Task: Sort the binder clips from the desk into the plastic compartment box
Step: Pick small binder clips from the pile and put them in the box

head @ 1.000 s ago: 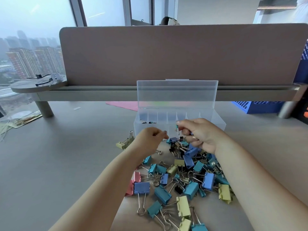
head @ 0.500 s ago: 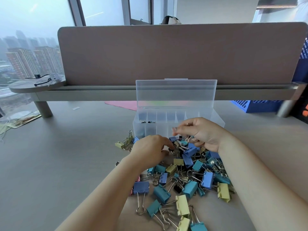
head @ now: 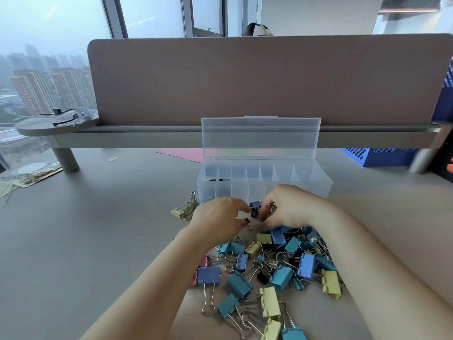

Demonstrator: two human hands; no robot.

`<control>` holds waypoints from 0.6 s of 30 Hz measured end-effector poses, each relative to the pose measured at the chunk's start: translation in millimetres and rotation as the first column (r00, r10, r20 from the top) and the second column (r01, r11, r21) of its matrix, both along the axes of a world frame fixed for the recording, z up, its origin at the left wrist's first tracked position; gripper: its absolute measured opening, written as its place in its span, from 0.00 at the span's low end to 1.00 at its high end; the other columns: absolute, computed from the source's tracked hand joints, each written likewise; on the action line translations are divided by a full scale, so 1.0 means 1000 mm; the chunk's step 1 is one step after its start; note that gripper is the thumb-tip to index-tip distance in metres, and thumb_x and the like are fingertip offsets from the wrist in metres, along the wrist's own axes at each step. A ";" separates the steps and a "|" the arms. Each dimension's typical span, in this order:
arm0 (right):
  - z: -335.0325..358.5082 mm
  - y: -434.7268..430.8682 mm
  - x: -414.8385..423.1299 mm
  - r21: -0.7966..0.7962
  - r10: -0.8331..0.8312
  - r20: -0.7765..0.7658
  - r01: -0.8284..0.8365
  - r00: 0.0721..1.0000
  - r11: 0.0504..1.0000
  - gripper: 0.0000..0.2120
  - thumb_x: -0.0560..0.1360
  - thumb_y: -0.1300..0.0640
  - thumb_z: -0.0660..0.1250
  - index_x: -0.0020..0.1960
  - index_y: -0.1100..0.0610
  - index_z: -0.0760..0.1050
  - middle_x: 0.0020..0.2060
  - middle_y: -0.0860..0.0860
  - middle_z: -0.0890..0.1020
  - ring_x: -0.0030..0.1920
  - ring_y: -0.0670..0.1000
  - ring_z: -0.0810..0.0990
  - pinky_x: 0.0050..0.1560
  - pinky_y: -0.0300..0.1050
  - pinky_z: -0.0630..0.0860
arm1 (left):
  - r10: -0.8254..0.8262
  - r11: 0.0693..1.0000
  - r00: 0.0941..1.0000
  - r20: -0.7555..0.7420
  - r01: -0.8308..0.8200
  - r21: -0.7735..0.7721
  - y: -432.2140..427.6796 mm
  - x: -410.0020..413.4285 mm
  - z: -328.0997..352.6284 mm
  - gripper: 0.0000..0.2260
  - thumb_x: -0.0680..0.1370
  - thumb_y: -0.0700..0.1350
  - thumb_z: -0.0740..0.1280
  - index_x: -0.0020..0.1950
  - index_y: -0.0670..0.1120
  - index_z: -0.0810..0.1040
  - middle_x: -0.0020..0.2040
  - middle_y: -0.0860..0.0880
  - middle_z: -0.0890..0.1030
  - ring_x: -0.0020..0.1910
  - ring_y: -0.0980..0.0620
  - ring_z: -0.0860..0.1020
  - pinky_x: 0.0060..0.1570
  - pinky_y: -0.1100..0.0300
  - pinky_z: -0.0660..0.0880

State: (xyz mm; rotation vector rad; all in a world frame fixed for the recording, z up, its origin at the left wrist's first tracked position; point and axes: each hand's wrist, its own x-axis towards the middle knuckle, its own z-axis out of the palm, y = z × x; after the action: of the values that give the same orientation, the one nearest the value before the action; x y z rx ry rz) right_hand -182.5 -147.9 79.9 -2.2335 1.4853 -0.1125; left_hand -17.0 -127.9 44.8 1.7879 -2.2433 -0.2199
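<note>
A heap of binder clips (head: pixel 274 268) in blue, teal, yellow, pink and black lies on the desk in front of me. Behind it stands the clear plastic compartment box (head: pixel 316 182), its lid upright. A few small black clips (head: pixel 217 179) lie in its far-left compartments. My left hand (head: pixel 218 218) is at the far edge of the heap, fingers curled, pinching a small black clip (head: pixel 247 222). My right hand (head: pixel 291 209) faces it, fingertips on another small black clip (head: pixel 255 213). A wire handle (head: pixel 270 206) shows inside its curled fingers.
Two yellow clips (head: pixel 182 209) lie apart, left of the box. A raised shelf with a brown divider panel (head: pixel 245 79) runs behind the box. Pink paper (head: pixel 181 153) and a blue basket (head: pixel 377 155) sit under it. Windows are on the left.
My right hand dropped from the front of the box down to the heap's far edge. My left hand moved forward and right to meet it over the small black clips.
</note>
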 end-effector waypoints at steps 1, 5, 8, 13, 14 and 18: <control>0.000 0.000 0.000 0.000 0.004 -0.008 -0.004 1.000 1.000 0.09 0.69 0.49 0.75 0.49 0.51 0.84 0.37 0.42 0.79 0.36 0.44 0.73 0.32 0.37 0.66 | -0.016 1.000 1.000 0.016 0.015 0.017 0.000 0.000 0.000 0.14 0.78 0.50 0.63 0.63 0.60 0.75 0.53 0.54 0.79 0.54 0.52 0.76 0.40 0.61 0.68; -0.004 -0.003 0.000 -0.021 0.014 -0.044 -0.015 0.999 1.000 0.05 0.71 0.56 0.73 0.47 0.52 0.84 0.38 0.45 0.81 0.38 0.47 0.76 0.33 0.38 0.69 | -0.035 0.999 0.999 0.018 0.035 0.033 0.000 0.001 0.000 0.12 0.78 0.50 0.64 0.61 0.61 0.77 0.52 0.55 0.78 0.54 0.53 0.76 0.39 0.61 0.68; -0.007 -0.005 0.000 -0.018 0.023 -0.035 -0.024 0.999 1.000 0.02 0.72 0.57 0.73 0.44 0.51 0.82 0.37 0.45 0.81 0.39 0.48 0.76 0.34 0.38 0.69 | -0.059 0.997 0.998 0.013 0.059 0.041 0.000 0.003 0.001 0.14 0.78 0.48 0.64 0.62 0.62 0.75 0.46 0.56 0.76 0.47 0.54 0.75 0.38 0.62 0.68; -0.005 -0.006 -0.003 0.016 0.069 -0.039 -0.068 0.997 0.998 0.05 0.71 0.55 0.73 0.48 0.50 0.84 0.38 0.45 0.82 0.36 0.46 0.74 0.35 0.39 0.69 | -0.117 0.992 0.993 0.004 0.117 0.055 -0.003 0.006 0.004 0.13 0.77 0.47 0.65 0.59 0.63 0.77 0.31 0.57 0.68 0.29 0.61 0.68 0.28 0.63 0.63; -0.005 -0.006 -0.003 0.029 0.074 -0.038 -0.073 0.997 0.997 0.06 0.71 0.54 0.74 0.48 0.50 0.84 0.38 0.46 0.82 0.36 0.46 0.74 0.36 0.39 0.69 | -0.123 0.991 0.992 0.010 0.122 0.059 -0.002 0.005 0.004 0.13 0.78 0.47 0.65 0.59 0.63 0.77 0.31 0.57 0.67 0.29 0.61 0.67 0.28 0.63 0.62; -0.007 -0.007 -0.003 0.048 0.071 -0.043 -0.069 0.997 0.996 0.05 0.71 0.52 0.74 0.46 0.49 0.84 0.36 0.44 0.81 0.34 0.45 0.72 0.34 0.39 0.68 | -0.131 0.990 0.991 0.035 0.129 0.065 -0.001 0.006 0.003 0.11 0.78 0.50 0.65 0.57 0.63 0.77 0.35 0.58 0.71 0.33 0.59 0.69 0.30 0.64 0.64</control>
State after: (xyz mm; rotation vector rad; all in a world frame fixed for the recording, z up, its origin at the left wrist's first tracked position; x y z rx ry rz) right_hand -185.1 -154.8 72.6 -2.2617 1.4160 -0.0057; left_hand -11.3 -128.7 47.6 1.6915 -2.4085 -0.2866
